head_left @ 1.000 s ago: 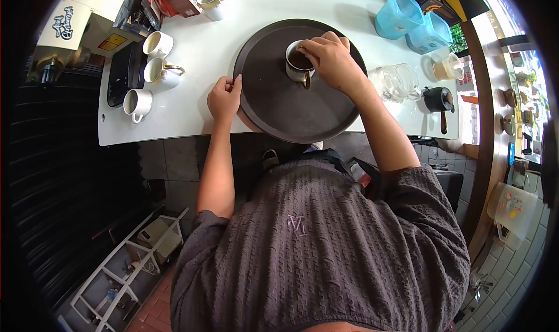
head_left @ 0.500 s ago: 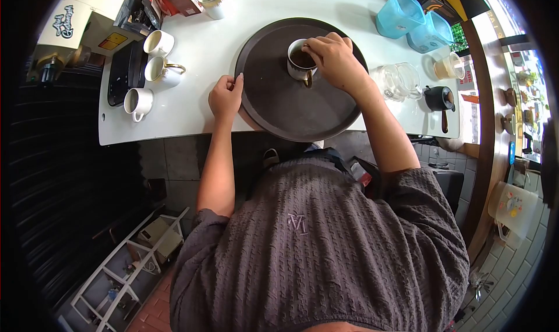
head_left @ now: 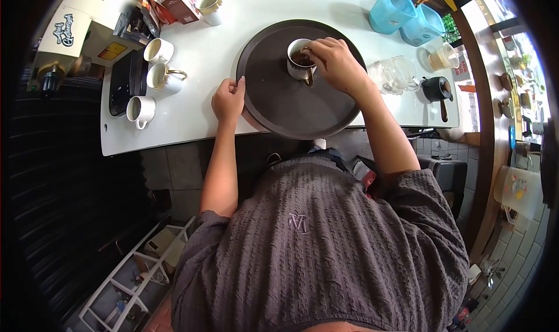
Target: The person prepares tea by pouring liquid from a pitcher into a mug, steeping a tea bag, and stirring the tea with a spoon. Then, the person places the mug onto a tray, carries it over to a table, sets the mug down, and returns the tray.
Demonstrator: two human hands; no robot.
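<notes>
A white mug (head_left: 299,71) with a gold handle and dark liquid inside stands on the round dark brown tray (head_left: 279,111). Over the mug's right rim, my right hand (head_left: 335,63) is closed in a pinch, its fingertips dipping into the opening. Whatever those fingers hold is too small and hidden to make out. My left hand (head_left: 228,101) rests at the tray's left edge with its fingers curled in and the thumb close to the rim. Nothing shows in it.
On the white table (head_left: 192,93), several mugs (head_left: 165,77) stand at left beside a black flat device (head_left: 128,82). A red box (head_left: 179,3) is behind them. To the right are blue containers (head_left: 391,12), a clear glass jug (head_left: 396,75) and a small black pot (head_left: 435,89).
My right hand's pinched fingers have shifted slightly at the mug's opening, and the liquid's surface looks different. My left hand stays beside the tray. The whole view has tilted a little.
</notes>
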